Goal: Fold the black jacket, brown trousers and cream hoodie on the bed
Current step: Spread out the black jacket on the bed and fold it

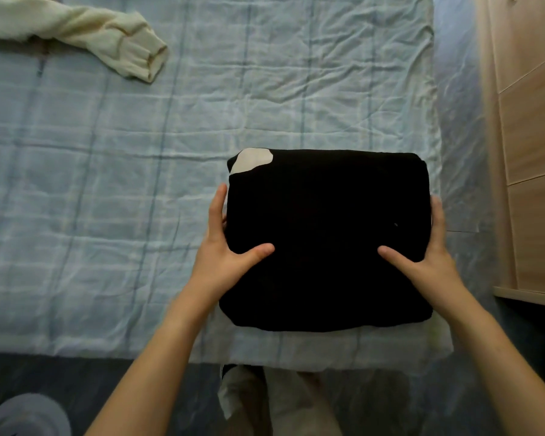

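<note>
Nearest you, at the bed's (76,184) front right corner, your hands clasp the folded black jacket (328,234) from both sides. Your left hand (224,250) holds its left edge, thumb on top, fingers along the side. Your right hand (428,247) mirrors it on the right edge. A pale patch (253,158) shows at the jacket's far left corner. Farther off, at the far left, the cream hoodie's (85,33) sleeve lies unfolded on the blue checked sheet. A wooden cabinet (529,136) stands to the right.

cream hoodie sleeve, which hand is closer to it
Left. The left hand grips the folded black jacket on the side facing the cream hoodie sleeve; the right hand grips the far side.
</note>
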Tool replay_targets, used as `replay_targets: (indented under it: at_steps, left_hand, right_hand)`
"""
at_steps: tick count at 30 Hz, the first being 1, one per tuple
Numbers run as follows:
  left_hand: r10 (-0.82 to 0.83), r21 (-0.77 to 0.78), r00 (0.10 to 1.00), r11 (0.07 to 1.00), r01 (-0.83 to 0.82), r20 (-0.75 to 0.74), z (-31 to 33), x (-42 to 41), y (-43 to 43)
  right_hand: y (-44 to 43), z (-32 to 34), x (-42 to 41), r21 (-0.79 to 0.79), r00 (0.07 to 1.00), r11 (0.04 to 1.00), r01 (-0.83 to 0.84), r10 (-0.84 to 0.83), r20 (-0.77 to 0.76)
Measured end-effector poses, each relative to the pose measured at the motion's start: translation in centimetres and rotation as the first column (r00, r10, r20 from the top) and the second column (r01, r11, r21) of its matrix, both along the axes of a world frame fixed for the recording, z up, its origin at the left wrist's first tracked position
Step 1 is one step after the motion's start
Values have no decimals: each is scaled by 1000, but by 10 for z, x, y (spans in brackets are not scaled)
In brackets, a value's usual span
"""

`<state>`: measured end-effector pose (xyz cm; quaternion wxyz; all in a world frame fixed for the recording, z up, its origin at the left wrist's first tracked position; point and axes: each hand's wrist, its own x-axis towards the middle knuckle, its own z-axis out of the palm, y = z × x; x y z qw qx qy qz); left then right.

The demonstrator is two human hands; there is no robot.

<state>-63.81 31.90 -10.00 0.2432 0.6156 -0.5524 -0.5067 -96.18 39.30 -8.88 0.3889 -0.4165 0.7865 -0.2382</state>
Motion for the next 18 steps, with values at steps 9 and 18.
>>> replay_targets:
  at_steps: [9,18]
  left_hand:
    - [-85,33,978,995,93,-189,72,14,17]
    - [-217,-168,956,968,186,-196,233,39,91]
  right_hand:
    - [36,65,20,-121,966,990,78,-45,256]
    - [148,224,53,-328,933,921,209,-88,348]
